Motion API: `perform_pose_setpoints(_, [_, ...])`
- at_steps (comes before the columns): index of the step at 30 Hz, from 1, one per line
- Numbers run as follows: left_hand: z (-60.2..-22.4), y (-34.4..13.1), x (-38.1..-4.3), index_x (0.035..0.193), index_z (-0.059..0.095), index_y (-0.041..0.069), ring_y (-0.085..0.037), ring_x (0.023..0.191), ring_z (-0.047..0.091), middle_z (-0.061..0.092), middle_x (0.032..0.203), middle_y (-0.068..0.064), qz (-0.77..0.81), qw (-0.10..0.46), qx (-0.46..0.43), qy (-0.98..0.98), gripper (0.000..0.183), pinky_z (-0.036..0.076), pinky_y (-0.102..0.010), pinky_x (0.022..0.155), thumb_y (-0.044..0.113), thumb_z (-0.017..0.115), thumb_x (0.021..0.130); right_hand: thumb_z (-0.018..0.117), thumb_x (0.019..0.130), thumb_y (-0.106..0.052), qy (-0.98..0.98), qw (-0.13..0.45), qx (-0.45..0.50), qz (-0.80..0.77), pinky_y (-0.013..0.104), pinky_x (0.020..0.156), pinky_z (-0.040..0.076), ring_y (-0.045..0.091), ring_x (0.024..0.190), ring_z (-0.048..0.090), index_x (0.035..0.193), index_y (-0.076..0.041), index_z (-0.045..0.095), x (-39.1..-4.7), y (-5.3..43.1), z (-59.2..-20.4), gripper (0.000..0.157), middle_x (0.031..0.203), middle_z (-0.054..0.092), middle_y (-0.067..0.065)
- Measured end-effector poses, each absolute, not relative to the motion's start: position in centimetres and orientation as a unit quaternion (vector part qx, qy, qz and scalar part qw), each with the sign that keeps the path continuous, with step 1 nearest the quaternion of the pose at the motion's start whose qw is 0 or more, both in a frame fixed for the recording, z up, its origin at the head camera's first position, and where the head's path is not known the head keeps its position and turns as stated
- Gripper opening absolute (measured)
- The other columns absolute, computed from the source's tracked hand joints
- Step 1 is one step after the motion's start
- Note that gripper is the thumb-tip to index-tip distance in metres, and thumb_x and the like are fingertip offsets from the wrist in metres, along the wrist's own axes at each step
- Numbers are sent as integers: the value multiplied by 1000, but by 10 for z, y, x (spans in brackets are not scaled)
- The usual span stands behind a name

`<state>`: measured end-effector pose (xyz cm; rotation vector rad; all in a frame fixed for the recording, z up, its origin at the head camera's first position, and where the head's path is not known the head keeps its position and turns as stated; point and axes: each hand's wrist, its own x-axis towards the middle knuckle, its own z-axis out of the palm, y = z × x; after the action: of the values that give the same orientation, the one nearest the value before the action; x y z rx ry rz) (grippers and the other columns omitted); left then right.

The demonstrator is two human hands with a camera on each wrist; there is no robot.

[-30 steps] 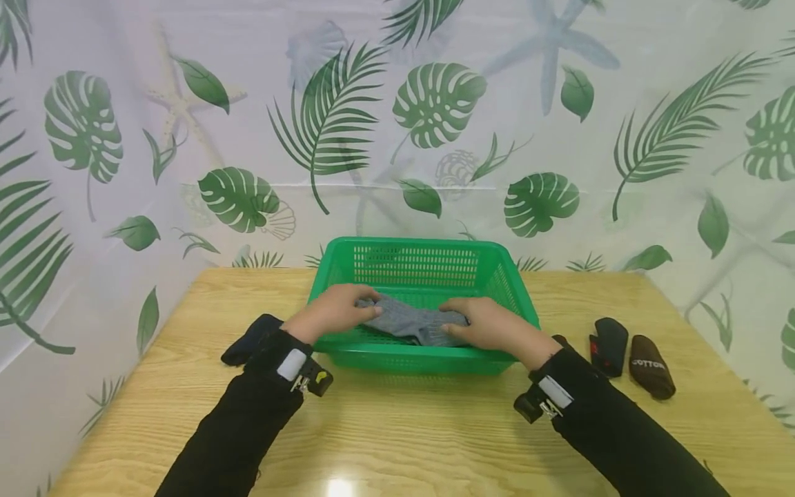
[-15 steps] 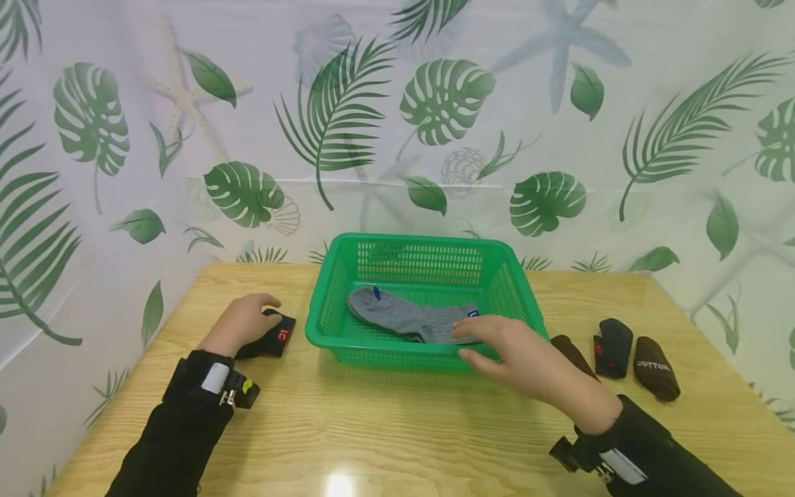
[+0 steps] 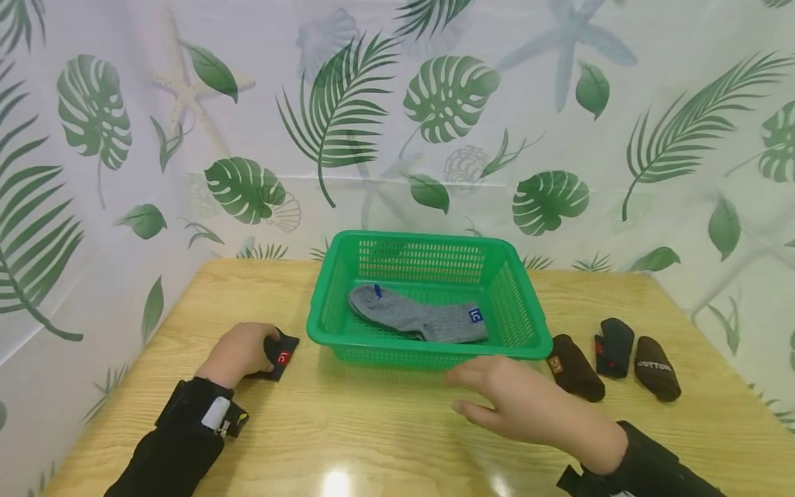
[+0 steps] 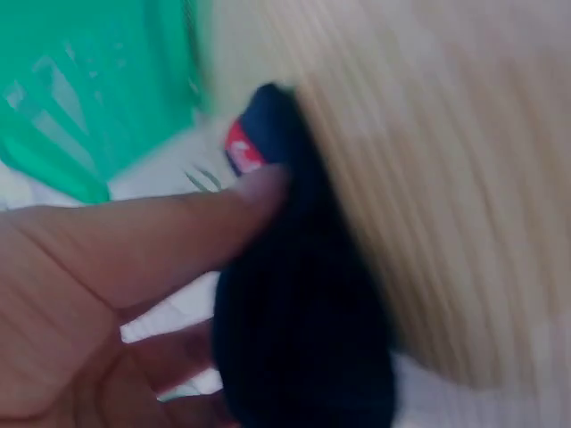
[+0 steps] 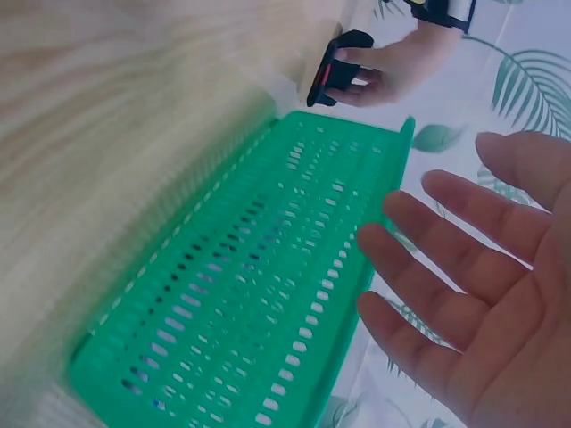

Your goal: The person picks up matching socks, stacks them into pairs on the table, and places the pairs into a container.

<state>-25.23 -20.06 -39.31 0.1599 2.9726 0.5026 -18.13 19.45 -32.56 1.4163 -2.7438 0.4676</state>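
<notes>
Left of the basket, my left hand (image 3: 241, 352) grips a dark navy sock (image 3: 287, 353) with a red label. The left wrist view shows the thumb laid over the dark sock (image 4: 303, 267) and the fingers partly hidden behind it. A pair of grey socks (image 3: 422, 314) with a blue label lies flat in the green basket (image 3: 428, 351). My right hand (image 3: 515, 400) hovers in front of the basket's near right corner, holding nothing. Its fingers are spread and relaxed in the right wrist view, beside the basket wall (image 5: 241, 267).
To the right of the basket lie a rolled brown sock (image 3: 576, 369), a folded black sock (image 3: 615, 347) with red marks and another brown sock (image 3: 657, 369) lettered COTTON. A leaf-patterned sheet (image 3: 385, 124) hangs behind the wooden table (image 3: 373, 435).
Both hands have let go of the grey socks, leaving them in the basket. My left hand has moved left and taken hold of the dark sock; my right hand has drawn back toward me.
</notes>
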Motion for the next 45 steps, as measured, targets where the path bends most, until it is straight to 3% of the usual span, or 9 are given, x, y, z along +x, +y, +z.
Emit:
perform_pose_setpoints(6, [-386,-158,-222,103,72,1,-27,86,64,70,97,-13,105,51,104,988,43,54,-42,75,4,88,62,66,93,-18,-865,-6,480,143,36,83,54,18,101,66,114,-9,68,-177,190,-336,23,109,69,2])
perform_pose_setpoints(13, [-388,-95,-191,96,75,7,-23,85,65,70,91,-8,83,33,209,974,38,53,-36,73,11,89,61,65,92,-16,-854,-32,502,137,31,82,54,14,97,66,112,-8,69,-173,181,-350,21,105,70,1])
perform_pose_setpoints(19, [-390,-49,-182,96,76,14,-12,80,62,69,85,2,55,33,304,951,33,50,-26,69,21,88,66,69,88,-16,-831,9,543,122,24,75,52,7,87,64,105,-10,70,-170,171,-364,17,95,69,-2])
perform_pose_setpoints(25, [-390,-26,-182,92,74,20,-8,79,59,65,82,7,55,49,343,937,26,48,-23,67,27,87,70,72,86,-20,-826,24,554,98,18,67,48,1,76,60,98,-14,70,-166,166,-372,13,85,64,-7])
perform_pose_setpoints(30, [-388,-38,-189,118,67,17,-11,94,61,67,105,2,144,117,335,924,47,49,-25,81,35,82,76,74,86,-23,-838,25,543,50,22,68,50,4,77,62,99,-15,70,-164,163,-373,15,86,65,-7])
perform_pose_setpoints(33, [-384,-52,-190,132,59,15,-16,107,60,65,119,-2,184,155,308,920,68,48,-31,90,33,86,73,74,87,-26,-848,10,529,24,22,66,50,5,76,62,100,-14,70,-164,160,-374,18,87,66,-7])
perform_pose_setpoints(36, [-382,-64,-189,133,57,11,-19,104,61,66,116,-4,177,164,281,929,76,50,-33,88,26,90,66,73,87,-28,-855,-5,518,2,21,61,48,4,73,61,99,-15,71,-164,157,-376,18,86,65,-7])
perform_pose_setpoints(41, [-388,-68,-188,110,67,10,-16,86,62,68,94,-1,151,130,279,939,52,50,-30,76,18,90,63,73,83,-30,-864,-8,502,-23,22,52,40,3,61,49,91,-15,69,-166,151,-380,18,77,57,-7])
perform_pose_setpoints(45, [-394,-64,-187,93,68,13,-11,76,59,66,82,3,140,106,296,939,37,48,-26,70,22,89,64,77,80,-36,-874,-15,483,-55,23,52,39,5,58,43,92,-13,68,-165,145,-383,27,76,52,-6])
